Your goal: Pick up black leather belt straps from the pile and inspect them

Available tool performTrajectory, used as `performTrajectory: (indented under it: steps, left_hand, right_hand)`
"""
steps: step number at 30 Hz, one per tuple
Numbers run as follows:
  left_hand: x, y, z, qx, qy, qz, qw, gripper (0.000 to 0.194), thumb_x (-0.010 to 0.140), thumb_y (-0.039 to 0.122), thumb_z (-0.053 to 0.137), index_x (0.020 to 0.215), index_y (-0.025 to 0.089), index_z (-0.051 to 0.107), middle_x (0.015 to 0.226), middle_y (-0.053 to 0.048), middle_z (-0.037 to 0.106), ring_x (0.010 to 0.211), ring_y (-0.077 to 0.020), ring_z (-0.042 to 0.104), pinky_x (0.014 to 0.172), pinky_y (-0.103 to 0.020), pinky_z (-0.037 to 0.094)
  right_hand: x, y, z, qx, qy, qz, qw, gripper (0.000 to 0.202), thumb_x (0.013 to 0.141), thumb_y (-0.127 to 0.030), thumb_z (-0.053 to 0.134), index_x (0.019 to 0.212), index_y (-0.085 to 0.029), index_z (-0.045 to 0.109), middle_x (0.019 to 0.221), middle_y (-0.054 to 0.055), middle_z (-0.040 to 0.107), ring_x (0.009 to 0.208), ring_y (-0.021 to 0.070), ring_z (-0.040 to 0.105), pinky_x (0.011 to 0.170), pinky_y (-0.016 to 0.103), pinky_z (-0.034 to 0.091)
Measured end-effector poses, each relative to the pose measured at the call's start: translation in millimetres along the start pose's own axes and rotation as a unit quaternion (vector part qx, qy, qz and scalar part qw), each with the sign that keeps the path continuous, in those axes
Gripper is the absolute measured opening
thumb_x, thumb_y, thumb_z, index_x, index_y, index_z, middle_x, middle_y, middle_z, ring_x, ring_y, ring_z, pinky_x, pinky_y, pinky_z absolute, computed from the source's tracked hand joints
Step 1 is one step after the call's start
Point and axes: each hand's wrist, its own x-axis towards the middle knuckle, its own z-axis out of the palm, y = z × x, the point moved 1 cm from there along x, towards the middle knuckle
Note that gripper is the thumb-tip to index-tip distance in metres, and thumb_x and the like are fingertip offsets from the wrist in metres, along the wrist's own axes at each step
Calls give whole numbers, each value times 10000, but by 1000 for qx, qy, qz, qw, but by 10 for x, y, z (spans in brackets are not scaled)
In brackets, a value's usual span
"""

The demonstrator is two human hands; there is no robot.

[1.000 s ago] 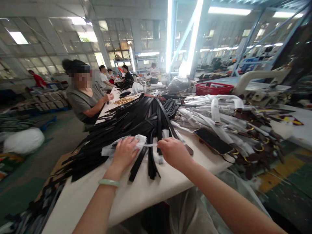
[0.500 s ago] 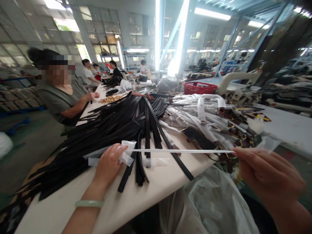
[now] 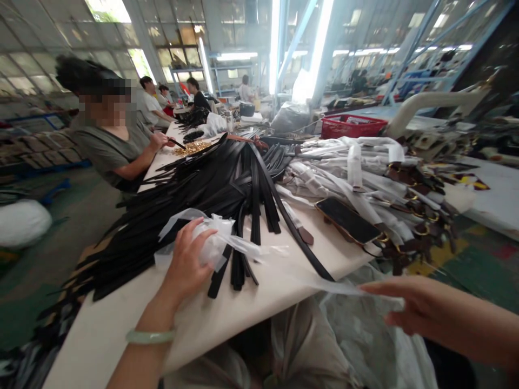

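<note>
Translucent plastic wad (image 3: 210, 247) sits clutched under left hand (image 3: 190, 263), strip (image 3: 246, 247) reaching right hand (image 3: 424, 305) (grip unclear)

Pale table (image 3: 101, 329) carried black straps (image 3: 190, 189), plastic-wrapped straps (image 3: 354, 162) right of them, gold bits (image 3: 192, 147) farther back, translucent plastic (image 3: 219, 237) up front; phone (image 3: 347, 220) maybe propped on wrapped ones.

Mixed light; white tubes (image 3: 320, 51) upper centre blow out, bluish haze around them; windows (image 3: 108, 9) upper left add daylight, also clipped; surface (image 3: 101, 329) evenly lit, dark below its near edge; black straps (image 3: 194, 183) lose detail; right hand (image 3: 419, 305) and plastic strip (image 3: 340, 286) blurred; left hand (image 3: 188, 265) sharper; far background soft; wide-angle stretch at frame edges; pixelation over one person's head (image 3: 105, 102).
</note>
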Motion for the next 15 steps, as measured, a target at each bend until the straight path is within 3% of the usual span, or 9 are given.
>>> performTrajectory:
  steps: [2,4,6,8,9,11,13,15]
  left_hand:
    - [-73,54,-118,-35,14,1,999,392,759,176,634,1145,225,590,1415,-124,405,1332,-319,370,1113,-541,305]
    - [-155,73,-200,-54,28,-6,998,313,748,131,629,1047,221,606,1341,-125,460,1291,-326,400,1086,-577,318]
    - [-243,60,-242,-46,35,-8,998,213,768,146,643,967,214,607,1276,-129,506,1242,-332,435,1046,-593,355]
    - [-339,32,-258,-39,39,1,998,159,809,213,667,961,216,619,1256,-128,536,1212,-331,465,1013,-583,398]
    - [-390,19,-264,-36,44,7,998,168,830,235,666,994,221,632,1262,-122,547,1210,-324,475,1010,-570,409]
    - [-504,0,-286,-29,60,21,998,191,874,216,626,1062,236,653,1282,-108,562,1220,-298,491,1020,-524,420]
    - [-627,-10,-330,-26,88,23,995,224,898,154,573,1077,238,680,1281,-100,580,1213,-262,519,1020,-455,435]
    - [-755,-21,-388,-46,113,-3,992,243,893,130,558,1045,235,715,1250,-96,612,1186,-242,555,995,-401,456]
  right_hand:
    - [56,-115,82,29,-96,-7,995,490,748,-269,715,1235,-305,674,814,37,755,466,159,630,428,210,526]
    - [224,-329,146,36,-62,-12,997,450,824,-342,675,1267,-269,643,705,26,717,410,137,566,372,205,465]
    - [488,-646,222,57,21,-40,997,339,909,-398,582,1188,-228,673,713,36,705,447,131,572,408,208,468]
    - [805,-1027,340,77,85,-113,987,293,949,-364,531,1149,-209,678,967,88,726,644,153,661,583,240,549]
    - [971,-1225,424,65,90,-178,978,294,950,-327,536,1192,-210,656,1167,109,681,868,191,684,766,289,565]
    - [1301,-1586,640,9,66,-311,948,428,921,-302,596,1335,-201,554,1454,115,479,1265,286,502,1038,411,442]
    - [1614,-1859,901,-39,16,-394,918,646,860,-358,684,1436,-199,440,1559,100,319,1396,348,312,1120,498,328]
    - [1885,-2036,1172,-67,-28,-453,888,812,819,-434,710,1500,-225,322,1573,80,289,1408,397,250,1107,621,264]
